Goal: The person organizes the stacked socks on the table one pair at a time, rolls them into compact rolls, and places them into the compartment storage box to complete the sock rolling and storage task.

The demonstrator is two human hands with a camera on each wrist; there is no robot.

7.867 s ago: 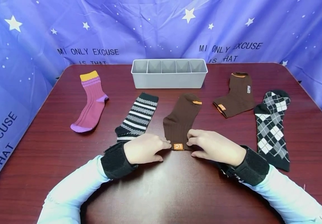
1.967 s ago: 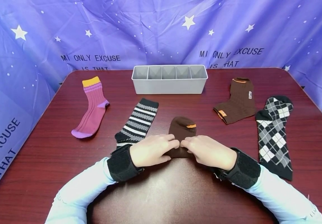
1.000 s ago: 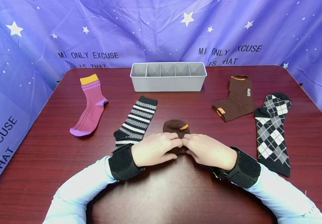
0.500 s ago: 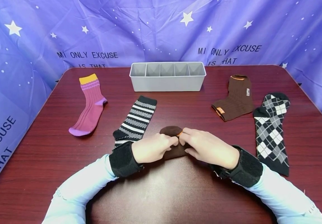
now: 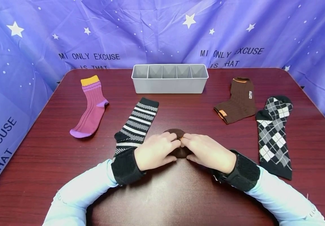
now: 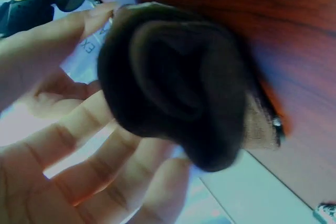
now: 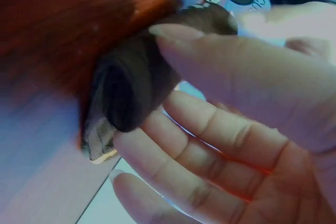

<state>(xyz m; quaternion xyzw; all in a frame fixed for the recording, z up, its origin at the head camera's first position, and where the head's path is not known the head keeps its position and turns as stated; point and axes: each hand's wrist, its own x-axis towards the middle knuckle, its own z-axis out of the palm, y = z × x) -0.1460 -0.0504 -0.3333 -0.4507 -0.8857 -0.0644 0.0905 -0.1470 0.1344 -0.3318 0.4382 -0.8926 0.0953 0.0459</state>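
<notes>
A brown sock [image 5: 183, 153], rolled into a short bundle, lies at the front middle of the table between both hands. My left hand [image 5: 157, 150] grips its left side, and my right hand [image 5: 207, 151] grips its right side, with the fingertips of both nearly meeting on top. In the left wrist view the sock's rolled end [image 6: 173, 82] shows as a dark spiral between thumb and fingers. The right wrist view shows the thumb pressing on the roll [image 7: 131, 82] while the fingers curl under it. A bit of orange trim peeks out between the fingertips.
A grey divided box [image 5: 169, 85] stands at the back middle. A pink sock [image 5: 91, 106] and a striped sock [image 5: 137, 122] lie to the left, the striped one partly behind my left wrist. Another brown sock [image 5: 240, 102] and an argyle sock [image 5: 275, 138] lie to the right.
The middle brown sock lay flat and long at first; it has been folded and rolled toward its toe into a small bundle. Both hands moved closer together. The other socks stay put.
</notes>
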